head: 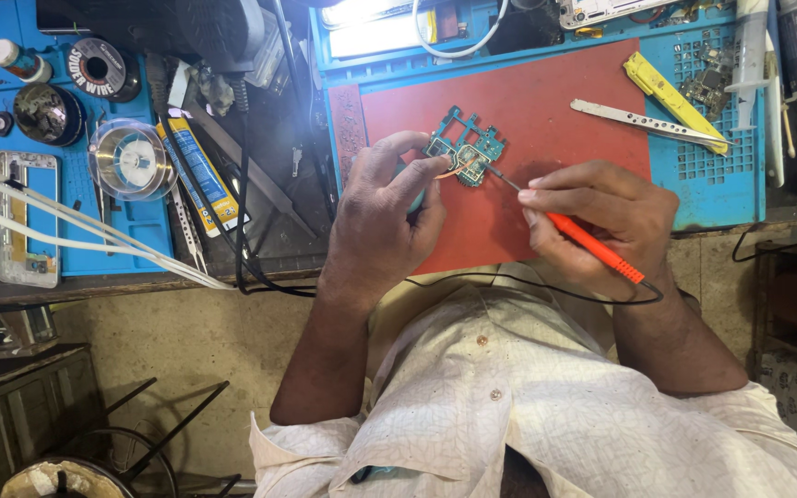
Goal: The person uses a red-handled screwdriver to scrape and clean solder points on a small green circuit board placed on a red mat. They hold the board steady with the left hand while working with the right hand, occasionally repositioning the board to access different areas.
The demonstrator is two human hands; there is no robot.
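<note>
While the left hand [385, 217] steadies the circuit board [466, 152], soldering proceeds.
Right hand [601, 217] fingers clamp the soldering iron [592, 244] like a pen for tip control.

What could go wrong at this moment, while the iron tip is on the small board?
1. The left hand holds the green circuit board with fingers very near the tip of the orange soldering iron; a slip may burn them.
2. The board lies loose on the red mat, so it may shift under the tip.
3. The iron's black cord runs across the person's shirt; a snag might tug the right hand.
</note>
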